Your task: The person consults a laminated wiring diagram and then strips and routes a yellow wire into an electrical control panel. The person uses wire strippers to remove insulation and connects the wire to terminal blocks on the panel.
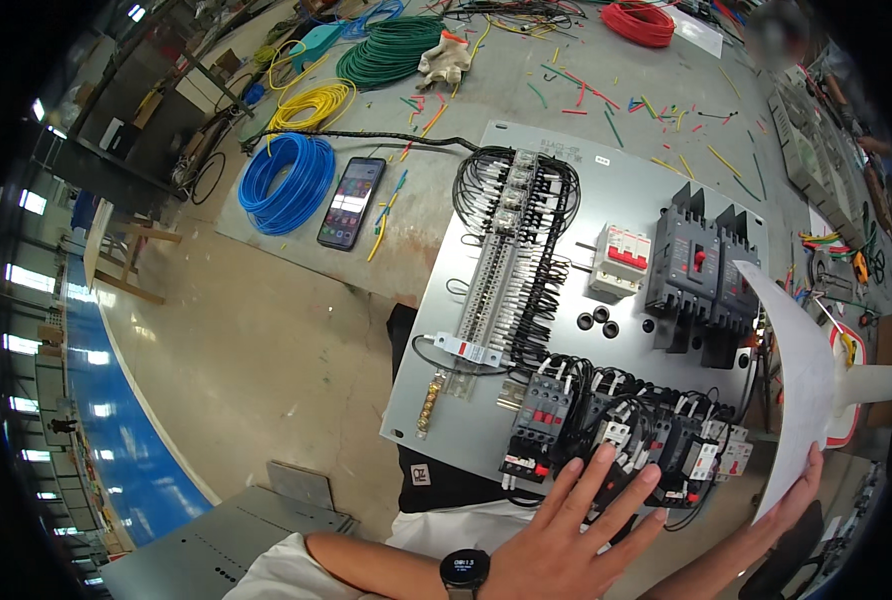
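Observation:
A grey metal mounting panel (436,300) lies tilted before me, carrying wired electrical parts. My left hand (571,530), with a watch (464,570) on its wrist, is spread open over the lower row of contactors (541,412); its fingertips are at or just above them, and I cannot tell whether they touch. At the panel's right edge my right hand (791,500) grips a curved white sheet of paper (801,370) by its lower edge. Large circuit breakers (701,260) stand left of the sheet. A terminal strip (486,290) with black wires runs up the panel.
A blue wire coil (288,185) and a phone (352,203) lie left of the panel on the grey table (406,250). Yellow (313,104), green (386,52) and red wire coils (638,22) sit farther back, near a work glove (445,62). Wire scraps are scattered behind the panel.

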`<state>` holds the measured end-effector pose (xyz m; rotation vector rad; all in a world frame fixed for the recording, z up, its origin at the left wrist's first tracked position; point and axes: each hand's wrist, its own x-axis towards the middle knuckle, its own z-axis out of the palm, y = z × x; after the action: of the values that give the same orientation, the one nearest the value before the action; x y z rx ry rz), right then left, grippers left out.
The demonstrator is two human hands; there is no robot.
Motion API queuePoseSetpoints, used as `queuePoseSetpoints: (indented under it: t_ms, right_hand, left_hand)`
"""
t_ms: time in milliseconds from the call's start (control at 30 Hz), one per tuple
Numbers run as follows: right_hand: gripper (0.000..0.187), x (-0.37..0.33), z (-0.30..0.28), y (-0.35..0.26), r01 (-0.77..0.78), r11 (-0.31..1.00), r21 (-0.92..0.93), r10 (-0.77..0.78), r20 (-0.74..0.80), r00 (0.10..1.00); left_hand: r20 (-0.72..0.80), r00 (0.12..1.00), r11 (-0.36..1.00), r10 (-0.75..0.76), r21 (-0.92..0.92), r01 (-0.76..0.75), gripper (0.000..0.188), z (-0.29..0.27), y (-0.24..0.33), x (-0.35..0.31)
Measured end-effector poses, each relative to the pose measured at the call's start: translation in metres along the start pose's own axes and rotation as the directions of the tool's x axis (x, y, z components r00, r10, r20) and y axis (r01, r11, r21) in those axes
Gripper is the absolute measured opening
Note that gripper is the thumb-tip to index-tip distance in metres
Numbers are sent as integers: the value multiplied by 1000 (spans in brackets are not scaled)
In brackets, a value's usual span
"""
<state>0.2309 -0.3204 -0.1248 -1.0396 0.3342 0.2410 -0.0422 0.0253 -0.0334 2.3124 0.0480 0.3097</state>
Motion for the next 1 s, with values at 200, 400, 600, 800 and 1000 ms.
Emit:
queuePoseSetpoints:
  t_ms: [200,400,600,800,1000]
  right_hand:
    - [45,-2,12,2,51,998,-26,-52,-48,997]
    - [45,0,2,0,53,998,-44,-55,-53,997]
    - [46,-10,8,3,50,997,-65,-55,-83,995]
    - [46,-15,15,5,69,996,-56,-74,-106,992]
    - [47,-20,23,7,95,995,-23,-97,-92,991]
  left_hand:
    - [-38,999,1000,9,-26,-9,66,4,-5,-4]
    - [76,996,991,-51,-123,60,71,-24,-17,1]
    - [-136,931,648,-338,-751,125,75,-49,-79,-7]
    - [209,889,669,-408,-595,446,71,-62,-141,-10]
    - [198,949,779,-245,-542,314,66,-57,-157,10]
